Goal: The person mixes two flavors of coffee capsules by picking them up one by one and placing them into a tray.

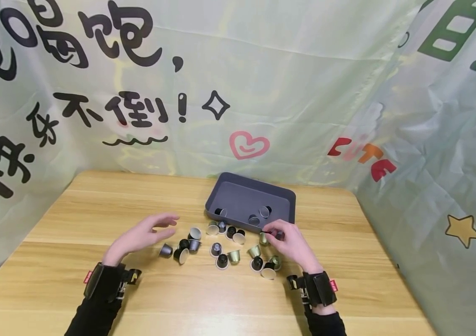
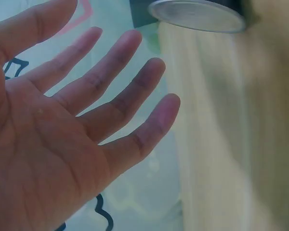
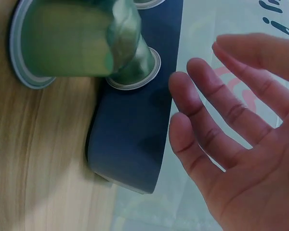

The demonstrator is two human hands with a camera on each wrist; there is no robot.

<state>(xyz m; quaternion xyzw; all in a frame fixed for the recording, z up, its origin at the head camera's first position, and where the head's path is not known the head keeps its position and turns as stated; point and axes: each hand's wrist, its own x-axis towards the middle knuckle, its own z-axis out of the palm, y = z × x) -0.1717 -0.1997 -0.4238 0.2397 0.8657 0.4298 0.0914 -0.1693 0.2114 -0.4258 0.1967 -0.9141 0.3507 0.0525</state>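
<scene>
Small coffee capsules in black, grey and green lie scattered on the wooden table between the two hands. My left hand (image 1: 145,235) hovers at the left of the group, fingers extended; a grey capsule (image 1: 166,251) lies below it. In the left wrist view, the palm and spread fingers (image 2: 94,82) hold nothing, and a capsule (image 2: 197,15) shows beyond them. At the front right corner of the dark grey tray (image 1: 246,193) is my right hand (image 1: 286,240), close to a green capsule (image 1: 264,239). Its fingers (image 3: 212,139) are loosely bent around no capsule in the right wrist view.
Inside the tray lie a black capsule (image 1: 265,212) and two others. More capsules stand or lie in front of it, among them a green one (image 1: 234,257) and a black one (image 1: 222,261). A printed cloth (image 1: 305,93) hangs behind and beside the table (image 1: 158,298).
</scene>
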